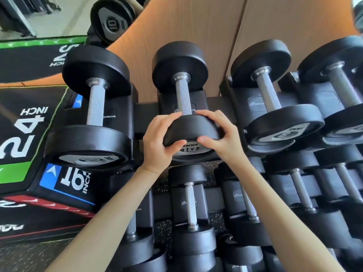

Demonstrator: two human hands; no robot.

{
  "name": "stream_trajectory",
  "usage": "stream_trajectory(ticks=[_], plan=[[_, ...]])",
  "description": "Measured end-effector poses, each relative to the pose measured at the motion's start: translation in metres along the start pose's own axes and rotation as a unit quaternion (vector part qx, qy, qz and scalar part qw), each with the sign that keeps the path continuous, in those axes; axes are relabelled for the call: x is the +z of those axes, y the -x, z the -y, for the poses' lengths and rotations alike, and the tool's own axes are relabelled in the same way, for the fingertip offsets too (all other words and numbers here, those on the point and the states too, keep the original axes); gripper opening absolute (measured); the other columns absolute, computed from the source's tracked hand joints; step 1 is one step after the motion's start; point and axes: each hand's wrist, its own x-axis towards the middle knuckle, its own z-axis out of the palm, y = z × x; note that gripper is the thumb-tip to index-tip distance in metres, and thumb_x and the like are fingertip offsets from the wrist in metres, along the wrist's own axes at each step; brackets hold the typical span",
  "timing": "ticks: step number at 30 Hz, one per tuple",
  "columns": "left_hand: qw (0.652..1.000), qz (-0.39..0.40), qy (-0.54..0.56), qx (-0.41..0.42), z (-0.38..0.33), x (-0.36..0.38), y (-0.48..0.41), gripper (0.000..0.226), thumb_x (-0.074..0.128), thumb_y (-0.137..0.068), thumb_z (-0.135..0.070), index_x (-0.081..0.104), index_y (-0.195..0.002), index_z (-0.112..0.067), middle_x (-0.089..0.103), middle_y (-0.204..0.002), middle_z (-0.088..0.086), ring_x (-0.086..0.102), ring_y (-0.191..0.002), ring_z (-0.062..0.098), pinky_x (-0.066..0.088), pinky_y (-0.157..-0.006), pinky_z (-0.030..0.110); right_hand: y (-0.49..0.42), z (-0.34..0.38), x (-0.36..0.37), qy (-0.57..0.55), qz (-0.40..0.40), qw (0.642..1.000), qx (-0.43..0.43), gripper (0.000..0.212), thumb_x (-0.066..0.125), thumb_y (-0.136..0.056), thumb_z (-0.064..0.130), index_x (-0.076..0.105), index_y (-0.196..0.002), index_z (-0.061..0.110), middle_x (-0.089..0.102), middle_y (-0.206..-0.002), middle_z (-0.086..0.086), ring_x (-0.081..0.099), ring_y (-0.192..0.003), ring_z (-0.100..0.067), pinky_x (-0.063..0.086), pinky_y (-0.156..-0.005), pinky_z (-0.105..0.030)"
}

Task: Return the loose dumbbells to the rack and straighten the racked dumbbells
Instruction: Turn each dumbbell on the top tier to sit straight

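Both hands grip the near head [193,129] of the middle dumbbell [183,95], which lies in a cradle on the top tier of the rack [146,112]. The left hand [161,142] wraps the left side of that head, fingers curled over its top rim and thumb pressed on the end face. The right hand [218,134] mirrors it on the right side, fingers over the rim and thumb on the face, so the head sits between the two palms. The thumbs come close together over the grey end plate and hide part of its marking. The dumbbell's knurled handle runs away from the person, and its far head [179,65] stands close to the wood wall panel [196,22]. To the left, the end dumbbell [96,103] rests in the last cradle, apart from the left hand. To the right, a third dumbbell [269,93] lies with its handle angled off to the right, its near head close to the right hand, and a fourth dumbbell [343,89] lies beyond it. Under the forearms, the lower tier holds more dumbbells [189,205] side by side. A padded box [29,134] printed "24 INCH" and "16 INCH" lies against the rack's left end. One separate dumbbell [114,18], marked 10, sits off the rack at the upper left, beside the edge of the wall panel.
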Motion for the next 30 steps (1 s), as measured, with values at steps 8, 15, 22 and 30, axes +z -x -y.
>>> stream_trajectory(ticks=[8,15,22,30], plan=[[0.998,-0.052,0.016,-0.014,0.009,0.006,0.01,0.066,0.035,-0.093,-0.063,0.052,-0.12,-0.006,0.054,-0.108,0.004,0.051,-0.104,0.002,0.041,-0.089,0.023,-0.003,0.006,0.004,0.042,-0.005,0.999,-0.014,0.054,0.074,-0.062,0.044,0.061,-0.112,0.025,0.042,-0.083,0.005,0.042,-0.078,-0.004,0.035,-0.078,-0.015],[1.0,-0.021,0.015,-0.006,0.007,0.01,0.007,0.063,0.039,-0.092,-0.063,0.051,-0.123,-0.01,0.051,-0.104,0.003,0.05,-0.096,0.01,0.04,-0.087,0.024,0.004,0.002,0.001,0.022,-0.037,0.999,0.002,0.052,0.069,-0.065,0.043,0.061,-0.111,0.022,0.05,-0.089,-0.006,0.05,-0.084,-0.008,0.038,-0.08,-0.016],[0.999,0.018,0.008,-0.031,0.001,0.005,0.003,0.059,0.039,-0.093,-0.061,0.049,-0.126,-0.013,0.051,-0.108,0.0,0.053,-0.099,0.018,0.042,-0.09,0.028,0.006,0.001,0.003,0.047,-0.042,0.998,0.0,0.055,0.065,-0.07,0.045,0.059,-0.118,0.017,0.052,-0.095,-0.004,0.051,-0.09,-0.014,0.039,-0.083,-0.021],[0.966,0.175,-0.146,-0.125,-0.035,-0.043,0.012,0.061,0.034,-0.092,-0.048,0.035,-0.144,-0.016,0.047,-0.137,0.004,0.04,-0.125,0.017,0.03,-0.103,0.026,0.037,0.035,-0.008,0.263,-0.022,0.962,0.073,0.058,0.05,-0.089,0.051,0.037,-0.141,0.029,0.044,-0.136,0.002,0.041,-0.125,-0.016,0.036,-0.105,-0.041]])
